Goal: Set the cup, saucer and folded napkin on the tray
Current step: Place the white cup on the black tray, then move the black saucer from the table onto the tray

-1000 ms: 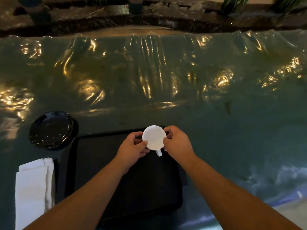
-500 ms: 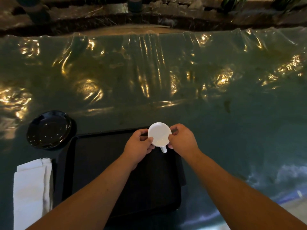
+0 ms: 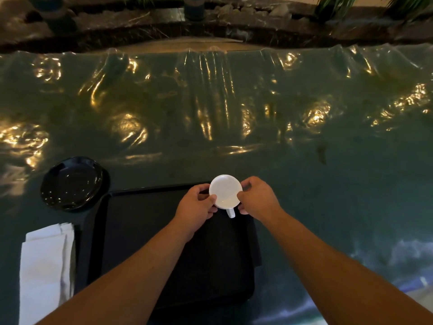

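A white cup (image 3: 225, 191) with its handle pointing toward me is at the far right corner of the black tray (image 3: 145, 231). My left hand (image 3: 195, 207) grips its left side and my right hand (image 3: 257, 199) grips its right side. Whether the cup rests on the tray or hangs just above it I cannot tell. A black saucer (image 3: 72, 182) lies on the table, left of the tray's far corner. The folded white napkin (image 3: 45, 270) lies on the table, left of the tray's near side.
The table (image 3: 234, 113) is covered with wrinkled, shiny clear plastic over a green cloth. Beyond its far edge runs a dark stone ledge (image 3: 210, 26) with plants. The table's near right corner shows at the lower right.
Both hands have carried the cup a little away from me and to the right, toward the tray's far right corner. Saucer and napkin have not moved.
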`<state>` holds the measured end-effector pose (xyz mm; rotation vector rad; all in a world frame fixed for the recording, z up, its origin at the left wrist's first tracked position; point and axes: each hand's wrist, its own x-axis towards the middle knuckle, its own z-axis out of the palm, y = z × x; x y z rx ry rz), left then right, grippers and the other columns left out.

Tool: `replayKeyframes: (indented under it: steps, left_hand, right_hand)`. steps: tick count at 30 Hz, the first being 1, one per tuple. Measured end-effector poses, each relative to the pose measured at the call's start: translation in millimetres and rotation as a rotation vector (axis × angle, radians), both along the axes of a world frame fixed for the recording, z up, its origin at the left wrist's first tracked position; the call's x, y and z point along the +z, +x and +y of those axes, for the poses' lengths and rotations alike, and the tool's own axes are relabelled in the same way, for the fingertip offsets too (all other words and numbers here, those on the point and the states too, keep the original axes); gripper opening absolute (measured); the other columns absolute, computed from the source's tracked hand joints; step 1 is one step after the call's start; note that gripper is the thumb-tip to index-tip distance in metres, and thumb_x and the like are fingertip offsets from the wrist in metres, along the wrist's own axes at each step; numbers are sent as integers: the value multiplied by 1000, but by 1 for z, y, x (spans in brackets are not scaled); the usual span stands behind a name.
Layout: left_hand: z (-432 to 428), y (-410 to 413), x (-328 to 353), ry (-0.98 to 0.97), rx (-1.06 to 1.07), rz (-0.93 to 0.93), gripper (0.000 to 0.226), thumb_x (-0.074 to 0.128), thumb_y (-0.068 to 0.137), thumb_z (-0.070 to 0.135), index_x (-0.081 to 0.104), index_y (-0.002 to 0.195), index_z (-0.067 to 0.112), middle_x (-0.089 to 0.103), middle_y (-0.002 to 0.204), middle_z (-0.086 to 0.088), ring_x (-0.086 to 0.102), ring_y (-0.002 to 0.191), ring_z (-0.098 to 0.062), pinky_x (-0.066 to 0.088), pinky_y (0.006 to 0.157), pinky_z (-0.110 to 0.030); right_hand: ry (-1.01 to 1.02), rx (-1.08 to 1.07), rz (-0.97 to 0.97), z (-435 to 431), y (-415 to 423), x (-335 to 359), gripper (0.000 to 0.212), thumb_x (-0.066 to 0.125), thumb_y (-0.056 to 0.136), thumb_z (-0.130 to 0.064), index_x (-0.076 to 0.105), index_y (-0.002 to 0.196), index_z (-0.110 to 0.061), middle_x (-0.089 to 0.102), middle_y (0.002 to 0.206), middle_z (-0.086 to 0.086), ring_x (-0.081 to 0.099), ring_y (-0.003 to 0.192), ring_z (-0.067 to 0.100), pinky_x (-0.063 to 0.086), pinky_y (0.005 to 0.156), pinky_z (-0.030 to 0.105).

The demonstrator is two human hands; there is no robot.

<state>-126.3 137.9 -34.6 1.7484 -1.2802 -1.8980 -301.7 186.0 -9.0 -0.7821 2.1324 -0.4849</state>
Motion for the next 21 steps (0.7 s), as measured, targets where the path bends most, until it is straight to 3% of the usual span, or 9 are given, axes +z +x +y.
replayKeyframes:
  steps: [4, 8, 12, 15, 18, 21]
  left_hand:
    - [-13, 23, 17, -26, -2, -115, 38, 73, 96, 35, 58, 130, 27, 71, 107, 3, 75, 92, -19, 62, 87, -42]
    - [-38, 77, 36, -180, 68, -273, 35, 73, 92, 45, 64, 120, 26, 72, 101, 7, 74, 88, -16, 61, 88, -47]
    - [-71, 142, 50, -341, 83, -431, 47, 75, 87, 46, 61, 128, 26, 69, 115, 10, 66, 106, -15, 54, 96, -38]
    - [-93, 192, 53, -406, 121, -480, 58, 78, 86, 41, 57, 137, 24, 63, 123, 6, 61, 109, -15, 45, 94, -31]
    - [-113, 245, 47, -409, 169, -523, 67, 78, 83, 40, 53, 143, 25, 62, 137, -3, 63, 118, -25, 49, 97, -36]
    - [-129, 289, 38, -372, 229, -548, 70, 78, 83, 37, 50, 146, 23, 59, 137, -7, 62, 108, -26, 53, 93, -40]
  right_hand:
    - [-206, 73, 166, -6, 4, 20, 35, 63, 94, -26, 62, 128, -25, 64, 114, -2, 65, 96, 18, 49, 71, 32]
    - [-389, 192, 58, -38, 45, 42, 27, 67, 96, -30, 68, 122, -26, 68, 110, -6, 65, 103, 14, 48, 82, 30]
    - [-349, 400, -30, -79, 109, 43, 43, 72, 95, -39, 62, 137, -31, 65, 130, -8, 59, 112, 6, 45, 91, 25]
    - [-313, 480, -70, -104, 160, 32, 57, 74, 93, -39, 54, 147, -31, 59, 143, -5, 57, 128, 12, 43, 97, 26]
    - [-281, 473, -122, -125, 207, 19, 67, 76, 92, -37, 48, 152, -32, 53, 153, -1, 52, 138, 17, 43, 107, 30]
    - [-240, 455, -179, -142, 245, 5, 74, 77, 91, -37, 43, 157, -33, 47, 159, 0, 51, 139, 19, 44, 110, 33]
